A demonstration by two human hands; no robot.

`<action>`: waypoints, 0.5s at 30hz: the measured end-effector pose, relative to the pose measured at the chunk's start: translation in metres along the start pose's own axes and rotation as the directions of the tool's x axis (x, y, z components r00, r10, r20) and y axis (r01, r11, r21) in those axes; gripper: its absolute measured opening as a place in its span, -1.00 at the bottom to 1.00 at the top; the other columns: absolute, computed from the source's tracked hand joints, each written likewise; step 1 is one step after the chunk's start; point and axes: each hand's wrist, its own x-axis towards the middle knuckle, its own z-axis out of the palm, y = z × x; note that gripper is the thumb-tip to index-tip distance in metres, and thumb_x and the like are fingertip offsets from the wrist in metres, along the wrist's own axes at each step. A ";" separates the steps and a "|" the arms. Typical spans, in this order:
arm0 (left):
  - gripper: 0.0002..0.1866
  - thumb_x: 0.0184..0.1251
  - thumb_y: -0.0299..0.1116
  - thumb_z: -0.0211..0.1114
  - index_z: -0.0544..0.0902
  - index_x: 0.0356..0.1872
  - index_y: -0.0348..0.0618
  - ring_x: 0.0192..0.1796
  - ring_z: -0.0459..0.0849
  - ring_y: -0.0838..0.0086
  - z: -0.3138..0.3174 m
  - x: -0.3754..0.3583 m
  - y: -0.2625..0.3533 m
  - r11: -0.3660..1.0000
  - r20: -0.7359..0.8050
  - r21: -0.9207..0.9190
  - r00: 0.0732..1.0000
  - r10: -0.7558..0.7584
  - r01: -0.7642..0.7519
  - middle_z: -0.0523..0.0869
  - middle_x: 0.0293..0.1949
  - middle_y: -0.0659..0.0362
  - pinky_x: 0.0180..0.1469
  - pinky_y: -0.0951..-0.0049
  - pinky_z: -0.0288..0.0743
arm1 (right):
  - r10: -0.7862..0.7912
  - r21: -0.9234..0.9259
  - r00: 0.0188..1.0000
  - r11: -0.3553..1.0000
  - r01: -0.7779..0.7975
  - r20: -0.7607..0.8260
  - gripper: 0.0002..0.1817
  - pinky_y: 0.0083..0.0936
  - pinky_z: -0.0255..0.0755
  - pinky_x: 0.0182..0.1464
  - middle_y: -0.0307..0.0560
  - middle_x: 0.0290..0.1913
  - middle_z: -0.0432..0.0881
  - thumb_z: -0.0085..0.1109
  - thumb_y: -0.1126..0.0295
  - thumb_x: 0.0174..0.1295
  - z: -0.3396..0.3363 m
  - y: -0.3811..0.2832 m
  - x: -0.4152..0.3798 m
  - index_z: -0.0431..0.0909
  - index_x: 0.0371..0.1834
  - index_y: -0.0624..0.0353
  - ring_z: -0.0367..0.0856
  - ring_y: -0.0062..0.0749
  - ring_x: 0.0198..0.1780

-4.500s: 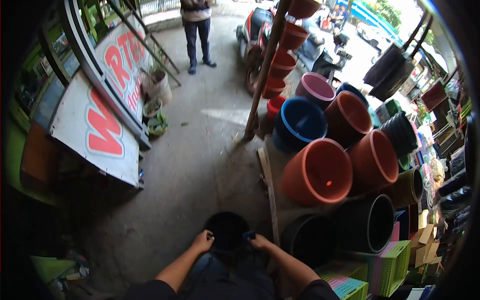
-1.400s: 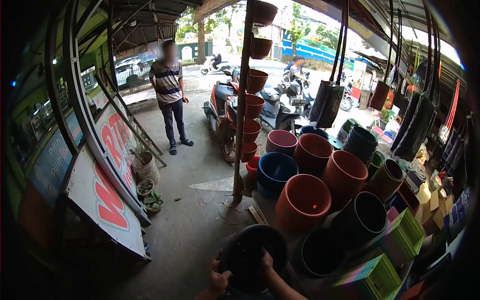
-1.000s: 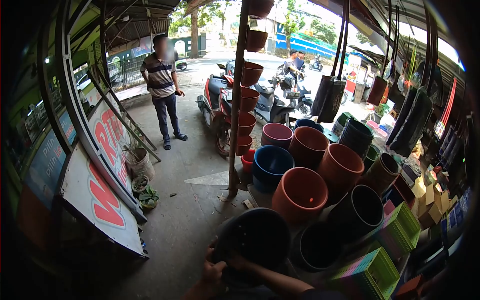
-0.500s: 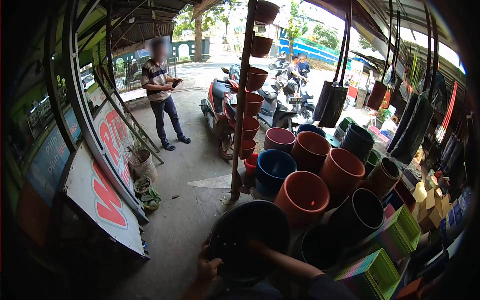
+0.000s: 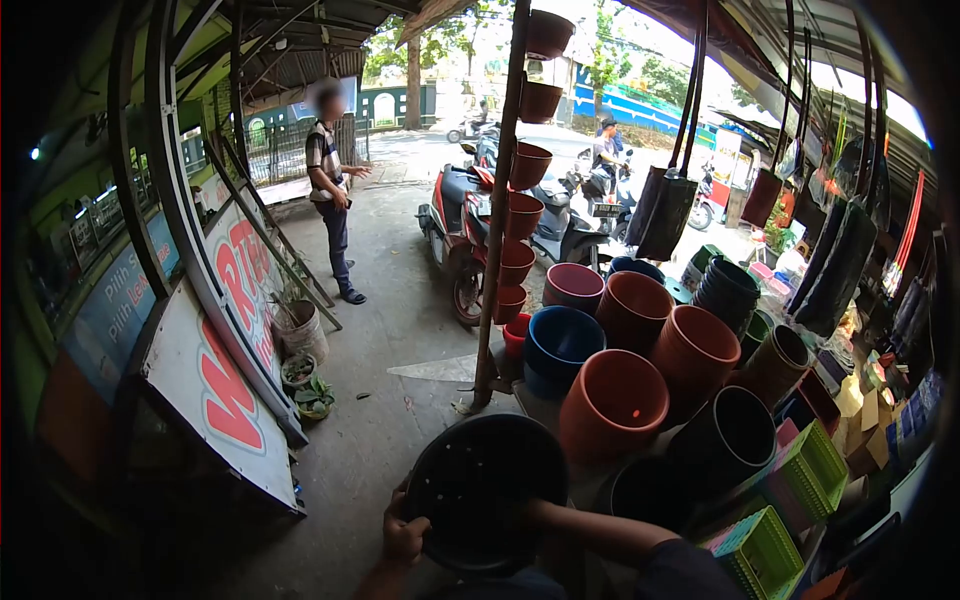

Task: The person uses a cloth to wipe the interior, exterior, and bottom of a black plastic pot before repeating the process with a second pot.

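Note:
A large round black tub point(image 5: 480, 470) with small light holes in its bottom is tilted in front of me, its opening facing me. At its left rim is my left hand point(image 5: 403, 530), fingers wrapped round the edge with the thumb on the inner side. My right hand point(image 5: 540, 515) reaches into the tub at its lower right; its fingers are lost in the dark interior. Just to the right stand a black pot point(image 5: 740, 425), an orange pot point(image 5: 612, 400) and a blue pot point(image 5: 562, 345).
A person point(image 5: 330, 190) stands at the back left near parked motorbikes point(image 5: 460, 220). A post point(image 5: 500, 230) carries hanging pots. Signboards point(image 5: 220, 385) lean on the left, beside potted plants point(image 5: 310, 395). Green baskets point(image 5: 760, 550) sit at the lower right. Dark bags point(image 5: 662, 215) hang above.
The view has shifted, so the surroundings appear further right. The tub's holes show more clearly, and my right hand is lower inside it. The standing person has turned and extended a hand.

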 end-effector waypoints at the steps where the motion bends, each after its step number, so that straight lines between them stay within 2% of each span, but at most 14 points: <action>1: -0.24 -0.23 -0.75 -0.01 0.43 0.24 -0.25 0.01 0.67 0.33 0.001 -0.002 -0.003 1.000 0.015 0.006 1.000 0.012 -0.012 0.63 0.00 0.09 -0.01 0.43 0.59 | 0.024 -0.057 0.998 0.998 -0.027 -0.054 -0.61 -0.09 0.50 0.01 0.23 0.00 0.62 0.01 0.20 0.31 -0.006 0.009 -0.011 0.57 0.05 0.25 0.63 0.16 -0.12; 3: -0.24 -0.22 -0.76 -0.01 0.43 0.24 -0.25 0.02 0.67 0.34 0.008 -0.005 -0.004 1.000 0.032 0.008 0.999 0.019 -0.019 0.63 0.01 0.10 -0.01 0.43 0.59 | 0.027 -0.167 0.980 0.984 -0.061 -0.198 -0.60 -0.09 0.50 0.02 0.22 0.00 0.62 -0.01 0.19 0.32 -0.033 0.022 -0.035 0.56 0.05 0.25 0.64 0.15 -0.11; 5: -0.24 -0.20 -0.76 -0.01 0.41 0.25 -0.25 0.05 0.66 0.33 0.017 -0.008 0.004 0.987 0.106 -0.028 0.982 -0.155 0.159 0.62 0.03 0.08 0.01 0.41 0.58 | -0.009 -0.237 0.938 0.968 -0.078 -0.346 -0.59 -0.10 0.50 0.03 0.22 0.00 0.62 -0.03 0.18 0.33 -0.065 0.030 -0.056 0.56 0.06 0.25 0.64 0.14 -0.10; 9: -0.25 -0.19 -0.77 0.00 0.41 0.24 -0.25 0.08 0.64 0.31 0.017 -0.004 -0.015 0.997 0.116 -0.024 0.990 -0.074 0.078 0.61 0.06 0.07 0.06 0.39 0.56 | -0.003 -0.243 0.875 0.961 -0.131 -0.484 -0.56 -0.10 0.50 0.06 0.22 0.00 0.63 -0.07 0.15 0.35 -0.099 0.030 -0.067 0.55 0.07 0.26 0.64 0.12 -0.08; 11: -0.34 -0.20 -0.69 0.04 0.45 0.15 -0.39 0.42 0.31 0.25 0.022 -0.005 -0.003 0.998 0.111 -0.006 0.992 -0.066 0.067 0.30 0.38 0.03 0.43 0.32 0.18 | 0.059 -0.231 0.894 0.957 -0.178 -0.445 -0.55 -0.10 0.50 0.07 0.21 0.00 0.63 -0.09 0.13 0.36 -0.090 0.025 -0.063 0.55 0.07 0.26 0.64 0.11 -0.07; 15: -0.38 -0.18 -0.67 0.05 0.48 0.11 -0.37 0.47 0.22 0.26 0.023 -0.008 0.009 0.999 0.091 0.024 0.995 -0.049 0.047 0.27 0.42 0.03 0.46 0.34 0.10 | 0.172 -0.158 0.971 0.967 -0.198 -0.163 -0.52 -0.11 0.50 0.10 0.21 0.00 0.63 -0.13 0.10 0.37 -0.037 -0.006 -0.042 0.55 0.08 0.27 0.64 0.08 -0.05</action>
